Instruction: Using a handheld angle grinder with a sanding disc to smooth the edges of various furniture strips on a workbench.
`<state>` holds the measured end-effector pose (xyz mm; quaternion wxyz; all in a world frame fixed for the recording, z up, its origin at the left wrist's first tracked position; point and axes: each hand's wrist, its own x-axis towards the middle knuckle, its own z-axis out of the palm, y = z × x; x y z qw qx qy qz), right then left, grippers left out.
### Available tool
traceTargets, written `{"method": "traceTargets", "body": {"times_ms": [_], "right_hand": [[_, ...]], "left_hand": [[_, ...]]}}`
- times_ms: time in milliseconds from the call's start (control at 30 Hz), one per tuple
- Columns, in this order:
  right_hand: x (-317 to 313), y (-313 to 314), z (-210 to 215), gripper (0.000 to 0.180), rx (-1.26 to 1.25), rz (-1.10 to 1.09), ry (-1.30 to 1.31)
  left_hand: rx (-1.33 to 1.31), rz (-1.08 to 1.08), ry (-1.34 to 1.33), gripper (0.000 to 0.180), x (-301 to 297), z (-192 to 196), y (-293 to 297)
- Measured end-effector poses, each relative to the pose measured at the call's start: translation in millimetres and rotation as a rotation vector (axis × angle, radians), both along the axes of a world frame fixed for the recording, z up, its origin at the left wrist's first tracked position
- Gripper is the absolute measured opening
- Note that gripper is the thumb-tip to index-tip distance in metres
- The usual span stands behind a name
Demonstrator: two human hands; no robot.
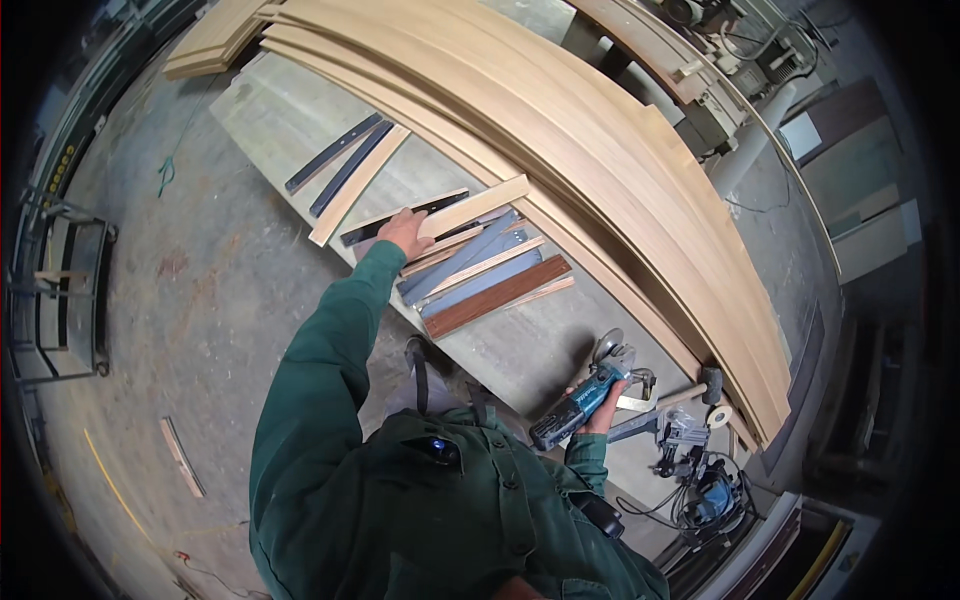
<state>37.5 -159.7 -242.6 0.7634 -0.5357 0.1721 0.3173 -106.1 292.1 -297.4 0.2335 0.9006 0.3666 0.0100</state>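
My left hand is closed on the near end of a pale wooden strip, which lies over a loose pile of other strips. Around it are black strips, bluish-grey strips and a reddish-brown board. Over at the right, my right hand grips the body of a teal and black angle grinder. The grinder's disc end points away from me, above the workbench. Some fingers of the right hand are hidden behind the tool.
Long pale boards are stacked along the bench's far side. At the right end lie a mallet, a tape roll, a clamp and a corded power tool. A metal cart stands at the left; machinery stands beyond.
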Motion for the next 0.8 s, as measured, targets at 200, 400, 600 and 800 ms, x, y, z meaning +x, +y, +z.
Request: {"method": "traceTargets", "body": {"times_ms": [200, 400, 600, 800], "right_hand": [[8, -23, -3, 0.069, 0.045, 0.01, -0.001], [29, -45, 0, 0.068, 0.137, 0.102, 0.048], [48, -53, -14, 0.069, 0.175, 0.309, 0.085], [39, -41, -2, 0.056, -0.102, 0.627, -0.189]], "left_hand": [[-0.011, -0.025, 0.062, 0.049, 5, 53, -30], [-0.324, -0.044, -0.224, 0.033, -64, 58, -126], [-0.39, 0.031, -0.19, 0.045, -115, 36, -256], [-0.111, 0.018, 0.192, 0.067, -142, 20, -299]]}}
